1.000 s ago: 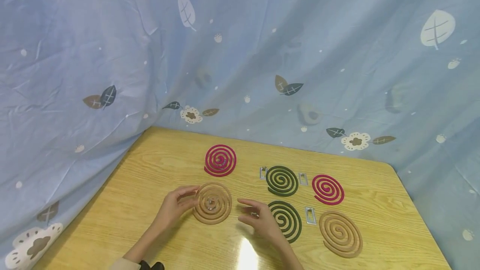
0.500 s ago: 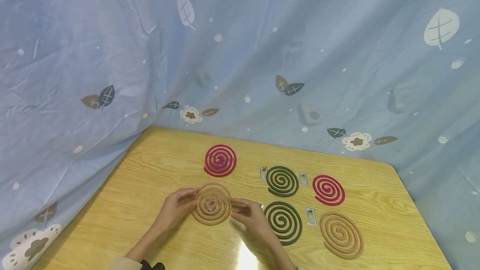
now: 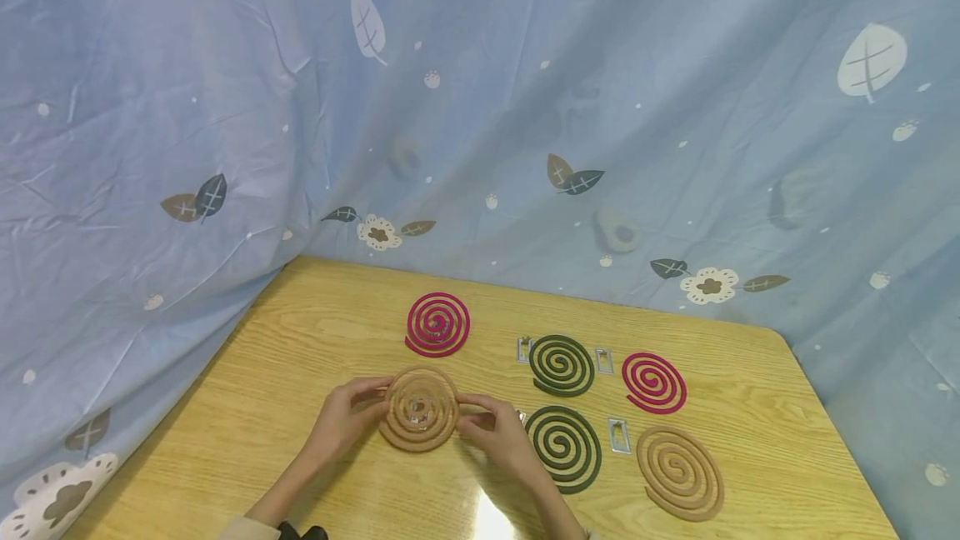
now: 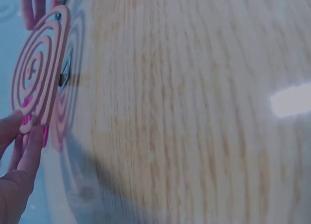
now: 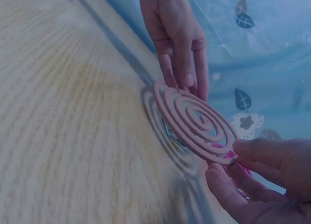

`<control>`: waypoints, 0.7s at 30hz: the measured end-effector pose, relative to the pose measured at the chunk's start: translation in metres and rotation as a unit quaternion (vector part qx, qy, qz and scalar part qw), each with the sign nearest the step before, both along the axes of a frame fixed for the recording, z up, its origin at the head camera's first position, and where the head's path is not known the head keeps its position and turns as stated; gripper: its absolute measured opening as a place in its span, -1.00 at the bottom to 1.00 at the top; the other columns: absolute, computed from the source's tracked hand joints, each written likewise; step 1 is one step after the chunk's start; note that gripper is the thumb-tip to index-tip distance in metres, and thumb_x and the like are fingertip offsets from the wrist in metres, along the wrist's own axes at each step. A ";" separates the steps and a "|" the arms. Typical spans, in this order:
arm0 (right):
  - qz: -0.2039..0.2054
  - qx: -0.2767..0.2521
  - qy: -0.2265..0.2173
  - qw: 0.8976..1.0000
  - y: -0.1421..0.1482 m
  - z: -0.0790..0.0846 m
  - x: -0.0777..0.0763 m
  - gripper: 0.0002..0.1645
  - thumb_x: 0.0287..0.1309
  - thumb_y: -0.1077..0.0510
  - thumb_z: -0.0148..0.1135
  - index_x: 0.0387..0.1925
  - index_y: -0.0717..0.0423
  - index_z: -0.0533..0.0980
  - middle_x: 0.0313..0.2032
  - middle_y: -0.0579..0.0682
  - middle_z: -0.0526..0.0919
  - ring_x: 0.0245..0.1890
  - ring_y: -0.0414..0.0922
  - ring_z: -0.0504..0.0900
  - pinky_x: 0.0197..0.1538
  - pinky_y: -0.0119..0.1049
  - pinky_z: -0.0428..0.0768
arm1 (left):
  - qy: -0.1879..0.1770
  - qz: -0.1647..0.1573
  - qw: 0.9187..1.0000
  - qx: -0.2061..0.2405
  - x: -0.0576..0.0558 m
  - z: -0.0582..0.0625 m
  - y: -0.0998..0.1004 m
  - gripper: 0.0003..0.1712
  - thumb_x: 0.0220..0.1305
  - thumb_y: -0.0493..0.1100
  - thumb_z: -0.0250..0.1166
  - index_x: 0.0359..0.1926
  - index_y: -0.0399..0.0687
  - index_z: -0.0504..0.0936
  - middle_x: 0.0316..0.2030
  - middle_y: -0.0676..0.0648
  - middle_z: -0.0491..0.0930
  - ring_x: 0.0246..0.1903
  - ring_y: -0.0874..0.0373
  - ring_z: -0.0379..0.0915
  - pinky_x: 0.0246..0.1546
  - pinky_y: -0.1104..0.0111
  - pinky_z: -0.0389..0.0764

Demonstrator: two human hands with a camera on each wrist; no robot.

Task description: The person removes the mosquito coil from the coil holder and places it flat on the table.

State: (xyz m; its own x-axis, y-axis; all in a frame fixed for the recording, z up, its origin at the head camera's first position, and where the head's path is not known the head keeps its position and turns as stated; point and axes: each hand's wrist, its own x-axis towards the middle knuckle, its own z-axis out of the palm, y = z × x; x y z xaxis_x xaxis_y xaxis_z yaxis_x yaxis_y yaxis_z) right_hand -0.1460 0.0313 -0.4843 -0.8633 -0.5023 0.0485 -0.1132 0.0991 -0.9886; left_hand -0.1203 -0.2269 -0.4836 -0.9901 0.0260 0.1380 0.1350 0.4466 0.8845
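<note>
A tan mosquito coil (image 3: 417,445) is held between both hands, close over the table. My left hand (image 3: 343,418) pinches its left edge with thumb and fingers. At the opposite edge my right hand (image 3: 498,435) pinches the coil the same way. Through the coil's gaps a small metal coil stand (image 3: 418,417) shows beneath it. In the left wrist view the coil (image 4: 57,63) appears tilted, casting a ring-shaped shadow on the wood. The right wrist view shows both hands on the coil (image 5: 167,107), its flat face seen at a slant.
A magenta coil (image 3: 437,322) lies behind, over another metal stand. To the right are two dark green coils (image 3: 560,362), a second magenta coil (image 3: 651,382) and another tan coil (image 3: 677,465). Flat metal stands (image 3: 618,420) lie among them. A blue patterned cloth (image 3: 465,132) hangs behind the table.
My right hand has moved left from beside the dark green coil and now grips the right edge of the tan coil. The left hand has kept its grip.
</note>
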 end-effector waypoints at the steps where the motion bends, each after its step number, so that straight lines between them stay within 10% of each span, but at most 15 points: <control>1: 0.001 -0.003 -0.003 1.000 0.000 0.001 0.000 -0.56 0.25 0.30 0.19 0.14 0.40 0.43 0.08 0.33 0.53 -0.06 0.15 0.64 -0.02 -0.30 0.67 | 0.001 0.000 1.000 0.001 0.000 0.001 0.000 -0.59 0.16 -0.37 0.32 0.07 -0.30 0.57 0.02 -0.23 0.58 -0.02 -0.12 0.53 0.11 0.08 0.54; 21: -0.018 -0.001 0.034 0.999 -0.007 0.002 -0.004 -0.41 0.02 0.36 0.36 0.12 0.45 0.41 0.09 0.38 0.48 -0.12 0.20 0.64 -0.11 -0.33 0.69 | -0.036 -0.016 0.999 0.032 -0.002 0.003 -0.003 -0.59 0.20 -0.37 0.29 0.08 -0.42 0.52 0.07 -0.36 0.52 0.02 -0.21 0.50 0.06 0.24 0.60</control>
